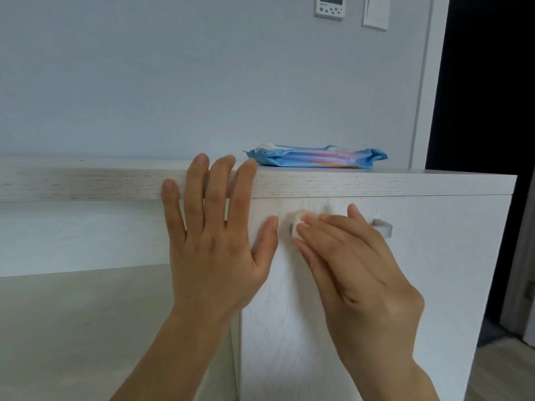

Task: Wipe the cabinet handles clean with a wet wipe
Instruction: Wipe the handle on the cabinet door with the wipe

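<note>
Wall (173, 82): pale blue-grey, fills the upper half of the view. A dark doorway (486, 82) runs down the right edge.

Cabinet (405, 183): white, faint wood grain, with a thick top slab across mid-frame. Its door (434, 285) is closed and takes up the lower right.

Left hand (214, 241): flat against the cabinet front, fingers straight and spread. The fingertips lie over the front edge of the top slab and the thumb lies on the door, near its left edge. It holds nothing.

Right hand (362, 270): at the handle, just beside the left thumb but not touching it. The fingers lie over the front of the bar with the thumb above it, and the wipe is held between them against the bar. The two hands are apart.

Wipe pack (315, 159): blue with a pink band, lying flat on the cabinet top, behind and above the hands.

Handle (382, 227): a horizontal grey bar near the top of the door. Only its right end shows clearly; the middle is hidden by the right hand.

Wet wipe (298, 225): white and bunched, showing past the right fingertips at the handle's left end and touching the bar there.

Thermostat (330, 5) and light switch (375, 11): both white, side by side on the wall at the top of the frame.
</note>
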